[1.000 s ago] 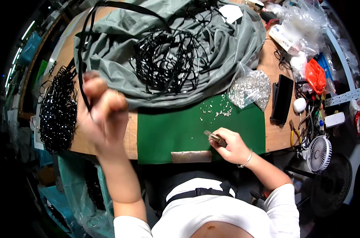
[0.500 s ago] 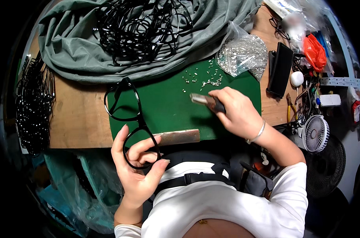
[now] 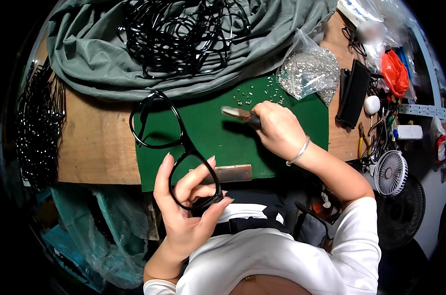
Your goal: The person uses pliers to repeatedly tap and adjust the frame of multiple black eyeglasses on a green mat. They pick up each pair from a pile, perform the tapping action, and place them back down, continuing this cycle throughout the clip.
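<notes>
My left hand (image 3: 191, 201) grips a glossy black glasses frame (image 3: 185, 140) by its lower rim, the thumb at one end and fingers showing through the lens opening. The frame slants up and away over the green mat (image 3: 198, 125), and no lenses show in it. My right hand (image 3: 281, 129), with a silver bangle at the wrist, is closed around dark-handled pliers (image 3: 237, 113). Their blunt metal jaws point left, apart from the frame. Beyond the pliers, small silver metal pieces (image 3: 243, 96) lie scattered. A flat ridged metal strip (image 3: 235, 173) rests at the mat's near edge.
Grey cloth (image 3: 100, 73) at the back bears a heap of black frames (image 3: 183, 39). A clear bag of silver pieces (image 3: 309, 71) lies back right, beside a black case (image 3: 353, 93). More black parts (image 3: 40, 128) pile at far left. A white fan (image 3: 391, 172) stands right.
My left hand has moved right, and the near end of the glasses frame has swung right with it. My right hand has shifted left and slightly up with the pliers.
</notes>
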Action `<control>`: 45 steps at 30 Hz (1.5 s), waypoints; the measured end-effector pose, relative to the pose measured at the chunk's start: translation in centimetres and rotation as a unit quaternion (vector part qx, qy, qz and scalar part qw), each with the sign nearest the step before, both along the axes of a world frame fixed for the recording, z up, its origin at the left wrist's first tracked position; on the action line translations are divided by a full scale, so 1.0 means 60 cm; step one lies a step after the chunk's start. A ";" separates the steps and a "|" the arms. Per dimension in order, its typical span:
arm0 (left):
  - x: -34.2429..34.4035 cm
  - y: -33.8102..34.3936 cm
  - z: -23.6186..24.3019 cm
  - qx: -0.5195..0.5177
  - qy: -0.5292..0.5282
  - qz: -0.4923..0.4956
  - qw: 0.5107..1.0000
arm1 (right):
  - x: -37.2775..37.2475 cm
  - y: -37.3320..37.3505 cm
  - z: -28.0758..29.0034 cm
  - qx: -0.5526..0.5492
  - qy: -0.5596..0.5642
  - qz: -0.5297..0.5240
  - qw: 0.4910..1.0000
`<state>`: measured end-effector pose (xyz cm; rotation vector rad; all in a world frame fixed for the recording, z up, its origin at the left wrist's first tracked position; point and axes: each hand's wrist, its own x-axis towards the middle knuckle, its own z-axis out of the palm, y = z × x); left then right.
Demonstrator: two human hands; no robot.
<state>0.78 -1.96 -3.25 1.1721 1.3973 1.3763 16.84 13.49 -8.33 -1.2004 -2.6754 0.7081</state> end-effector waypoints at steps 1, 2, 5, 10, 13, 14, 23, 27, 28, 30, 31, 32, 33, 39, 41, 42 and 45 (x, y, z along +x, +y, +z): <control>0.000 -0.001 -0.001 -0.005 0.002 0.010 1.000 | 0.000 0.000 0.007 -0.036 0.006 -0.004 0.999; 0.002 0.002 -0.001 -0.008 0.002 0.020 1.000 | -0.001 0.000 0.019 -0.071 0.010 -0.010 0.997; 0.010 0.011 -0.010 0.006 -0.002 0.034 0.999 | -0.015 -0.030 0.086 -0.261 0.135 -0.051 0.954; 0.032 0.025 -0.012 0.014 0.037 0.059 0.997 | -0.029 -0.094 0.093 -0.357 0.318 -0.057 0.876; 0.037 0.023 -0.016 0.007 0.060 0.080 0.995 | -0.034 -0.105 0.090 -0.397 0.342 -0.101 0.846; 0.039 0.022 -0.017 0.006 0.071 0.085 0.994 | -0.035 -0.108 0.089 -0.404 0.351 -0.113 0.837; 0.031 0.028 -0.011 0.011 0.055 0.041 0.998 | -0.024 -0.074 0.101 -0.637 0.278 -0.113 0.710; 0.018 0.029 0.020 -0.028 -0.095 -0.010 0.995 | -0.020 -0.077 0.114 -0.674 0.303 -0.072 0.670; 0.010 0.027 0.025 -0.036 -0.073 -0.027 0.996 | -0.018 -0.076 0.117 -0.661 0.302 -0.047 0.685; 0.001 0.016 0.033 -0.039 -0.130 -0.029 0.990 | -0.009 -0.067 0.130 -0.635 0.293 0.001 0.715; -0.003 0.012 0.037 -0.041 -0.158 -0.031 0.986 | 0.000 -0.069 0.136 -0.591 0.266 0.003 0.761; -0.009 0.010 0.044 -0.048 -0.184 -0.036 0.981 | 0.010 -0.063 0.135 -0.550 0.210 0.056 0.806; -0.016 0.008 0.048 -0.056 -0.184 -0.042 0.980 | 0.014 -0.057 0.134 -0.503 0.152 0.109 0.844; -0.025 0.009 0.052 -0.072 -0.204 -0.061 0.974 | -0.004 -0.056 0.157 -0.530 0.021 0.198 0.824; -0.025 0.007 0.052 -0.078 -0.209 -0.064 0.973 | -0.010 -0.052 0.158 -0.528 0.005 0.213 0.822; -0.025 0.007 0.050 -0.075 -0.206 -0.070 0.973 | -0.014 -0.048 0.163 -0.533 -0.006 0.217 0.818; -0.028 0.005 0.045 -0.076 -0.188 -0.085 0.976 | -0.019 -0.051 0.159 -0.489 -0.008 0.223 0.843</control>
